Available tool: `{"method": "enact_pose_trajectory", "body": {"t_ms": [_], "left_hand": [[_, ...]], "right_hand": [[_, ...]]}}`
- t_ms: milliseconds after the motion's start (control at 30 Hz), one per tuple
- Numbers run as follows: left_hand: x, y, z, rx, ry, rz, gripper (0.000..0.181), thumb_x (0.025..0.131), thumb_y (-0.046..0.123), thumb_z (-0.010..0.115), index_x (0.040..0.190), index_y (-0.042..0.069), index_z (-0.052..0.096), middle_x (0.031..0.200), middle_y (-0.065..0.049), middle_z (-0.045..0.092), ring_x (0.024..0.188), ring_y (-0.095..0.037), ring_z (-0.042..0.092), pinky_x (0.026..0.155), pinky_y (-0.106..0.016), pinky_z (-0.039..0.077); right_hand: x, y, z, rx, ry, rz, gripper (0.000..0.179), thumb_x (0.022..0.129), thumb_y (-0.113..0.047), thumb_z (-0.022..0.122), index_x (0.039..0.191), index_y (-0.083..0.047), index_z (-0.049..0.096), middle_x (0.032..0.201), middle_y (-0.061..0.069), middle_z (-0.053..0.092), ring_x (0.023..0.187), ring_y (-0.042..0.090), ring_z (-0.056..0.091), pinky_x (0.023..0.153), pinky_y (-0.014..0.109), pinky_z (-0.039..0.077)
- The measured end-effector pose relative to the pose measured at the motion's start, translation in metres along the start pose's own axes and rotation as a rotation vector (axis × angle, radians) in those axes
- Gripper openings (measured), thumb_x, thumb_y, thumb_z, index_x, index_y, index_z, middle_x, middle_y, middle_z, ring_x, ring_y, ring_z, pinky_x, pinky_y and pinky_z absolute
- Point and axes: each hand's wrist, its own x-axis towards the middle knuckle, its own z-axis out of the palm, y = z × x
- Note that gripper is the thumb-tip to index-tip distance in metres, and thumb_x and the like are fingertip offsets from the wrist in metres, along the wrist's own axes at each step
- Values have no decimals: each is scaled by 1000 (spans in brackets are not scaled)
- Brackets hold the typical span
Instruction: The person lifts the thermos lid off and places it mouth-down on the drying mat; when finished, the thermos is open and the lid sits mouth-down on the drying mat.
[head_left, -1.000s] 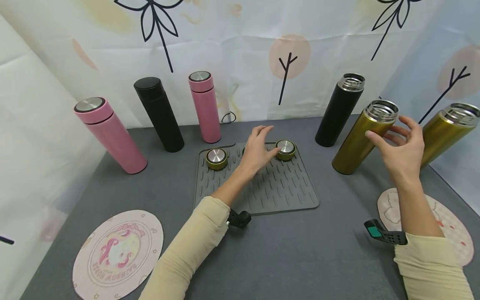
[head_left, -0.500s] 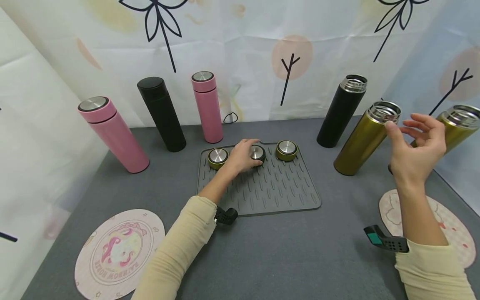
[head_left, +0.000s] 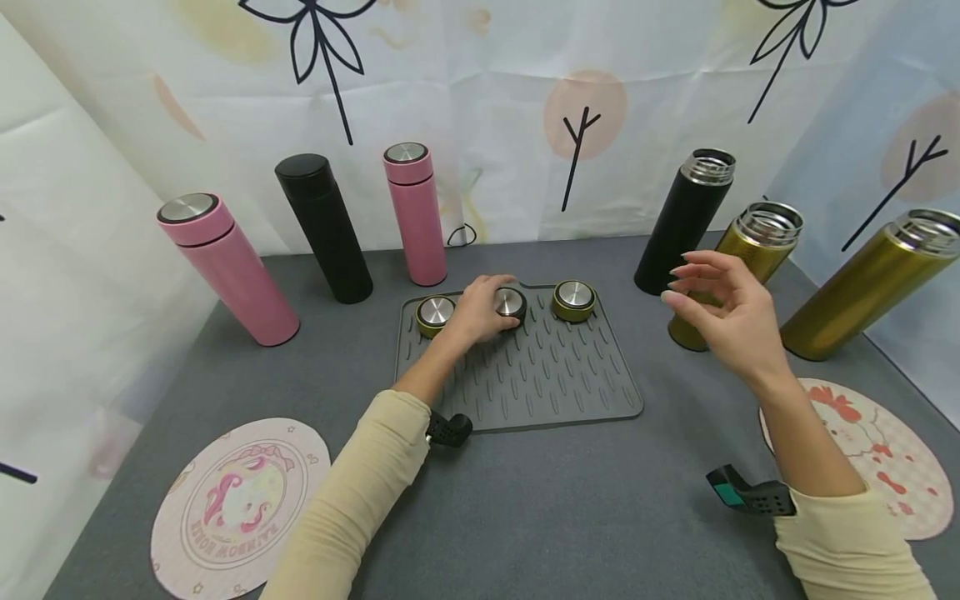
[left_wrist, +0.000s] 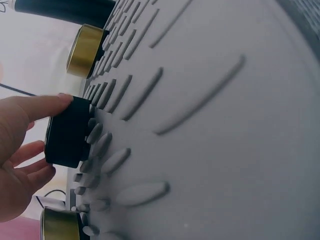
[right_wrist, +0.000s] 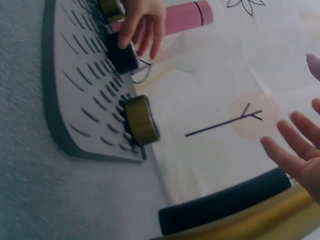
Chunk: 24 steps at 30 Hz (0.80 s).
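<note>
On the grey ridged mat [head_left: 555, 375] my left hand [head_left: 480, 312] pinches a black bottle lid [head_left: 510, 303] with a steel top, thumb and fingers on its sides. The left wrist view shows that lid [left_wrist: 70, 132] at the mat's surface. Gold lids stand on either side of it, one to the left [head_left: 435, 312] and one to the right [head_left: 573, 298]. My right hand [head_left: 723, 312] is raised, fingers spread and holding nothing, in front of a lidless gold bottle [head_left: 761, 237]. A lidless black bottle [head_left: 684, 221] stands behind, and another lidless gold bottle [head_left: 862, 292] to the right.
At the left stand two lidded pink bottles [head_left: 232, 275] and a lidded black bottle [head_left: 326, 233]. A round pink placemat [head_left: 240, 508] lies at front left and another patterned placemat [head_left: 892, 467] at front right. A printed cloth [head_left: 495, 108] hangs behind the table.
My left hand has come down from above the mat onto the black lid, which shifts very slightly left. My right hand has left the gold bottles and swung left, ahead of the middle one.
</note>
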Motion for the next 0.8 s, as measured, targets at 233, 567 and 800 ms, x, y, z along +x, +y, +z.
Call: {"method": "enact_pose_trajectory", "body": {"t_ms": [233, 567, 800], "left_hand": [[-4, -9, -14, -100, 160, 20, 67, 86, 27, 74, 143, 12, 43, 141, -12, 43, 128, -29, 40, 100, -46, 37], [-7, -20, -42, -313, 521, -30, 59, 85, 27, 74, 136, 8, 51, 128, -13, 52, 119, -28, 46, 96, -43, 39], [-8, -35, -52, -368, 705, -127, 57, 83, 25, 75, 133, 9, 52, 126, -12, 50, 118, -26, 46, 95, -40, 41]], "right_hand": [[-4, 7, 22, -40, -273, 63, 52, 93, -16, 64, 139, -6, 42, 123, 15, 55, 109, 17, 57, 80, 15, 43], [-2, 16, 37, -6, -350, 77, 52, 93, -16, 64, 140, -6, 42, 125, 17, 54, 111, 31, 56, 87, 29, 48], [11, 12, 43, 75, -368, 118, 55, 94, -16, 62, 142, -7, 38, 129, 20, 51, 116, 34, 53, 86, 29, 49]]}}
